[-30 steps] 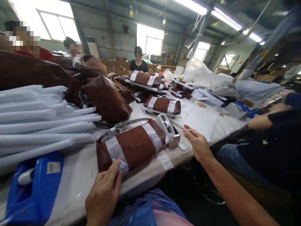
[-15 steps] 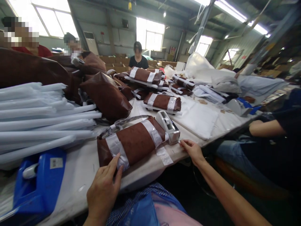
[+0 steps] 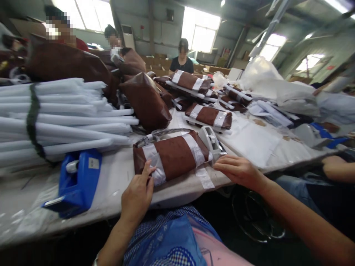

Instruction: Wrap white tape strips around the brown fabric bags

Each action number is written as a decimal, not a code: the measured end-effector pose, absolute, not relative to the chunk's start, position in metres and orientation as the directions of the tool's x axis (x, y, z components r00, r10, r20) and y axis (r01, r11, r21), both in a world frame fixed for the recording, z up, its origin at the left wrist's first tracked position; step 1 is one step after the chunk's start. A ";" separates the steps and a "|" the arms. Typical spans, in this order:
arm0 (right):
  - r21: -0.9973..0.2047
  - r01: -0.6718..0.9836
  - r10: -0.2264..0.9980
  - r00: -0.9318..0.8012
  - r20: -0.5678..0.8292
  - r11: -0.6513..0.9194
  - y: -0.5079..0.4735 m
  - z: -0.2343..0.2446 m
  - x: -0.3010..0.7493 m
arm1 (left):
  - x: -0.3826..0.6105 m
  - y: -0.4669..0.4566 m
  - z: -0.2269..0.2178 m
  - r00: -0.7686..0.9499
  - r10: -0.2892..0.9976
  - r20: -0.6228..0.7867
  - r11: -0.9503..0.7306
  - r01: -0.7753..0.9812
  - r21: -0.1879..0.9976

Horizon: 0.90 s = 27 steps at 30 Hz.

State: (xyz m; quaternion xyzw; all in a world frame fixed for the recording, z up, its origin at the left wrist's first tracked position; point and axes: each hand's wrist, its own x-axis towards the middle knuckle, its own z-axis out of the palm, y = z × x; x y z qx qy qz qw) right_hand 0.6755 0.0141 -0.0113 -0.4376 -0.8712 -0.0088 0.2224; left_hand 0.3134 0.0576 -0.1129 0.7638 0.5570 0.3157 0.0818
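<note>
A brown fabric bundle point(image 3: 174, 155) bound with two clear tape bands lies on the white table point(image 3: 116, 177) in front of me. My left hand point(image 3: 138, 192) rests on its near left end, fingers stretched out over the tape band. My right hand point(image 3: 238, 170) lies at the bundle's right end, fingers extended, just in front of a white tape dispenser point(image 3: 212, 142). A strip of tape point(image 3: 203, 178) hangs from the bundle onto the table edge. Neither hand holds anything that I can see.
A strapped stack of white tubes point(image 3: 55, 118) lies at the left, with a blue plastic piece point(image 3: 77, 181) in front of it. More taped brown bundles point(image 3: 208, 116) and brown bags point(image 3: 146, 99) fill the table's middle. Three people work at the far side; another person's arm point(image 3: 335, 168) is at the right.
My right hand has moved left from the table edge to the bundle's right end by the dispenser. My left hand stays on the left tape band. The view has shifted to the left.
</note>
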 end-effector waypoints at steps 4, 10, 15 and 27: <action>-0.252 0.603 0.653 -0.716 0.247 0.756 0.062 0.006 0.607 | 0.316 0.060 -0.113 0.146 0.914 0.379 -0.362 0.714 0.599; -0.161 0.370 0.379 -0.925 0.034 0.915 0.138 0.021 0.528 | 0.322 0.059 -0.117 0.076 0.912 0.403 -0.330 0.721 0.610; 0.054 0.349 0.353 -0.923 -0.155 0.936 0.179 0.023 0.488 | 0.324 0.058 -0.119 0.036 0.916 0.399 -0.297 0.729 0.616; 0.324 0.299 0.407 -0.844 -0.349 0.898 0.205 0.024 0.450 | 0.325 0.057 -0.125 0.073 0.875 0.479 -0.358 0.763 0.538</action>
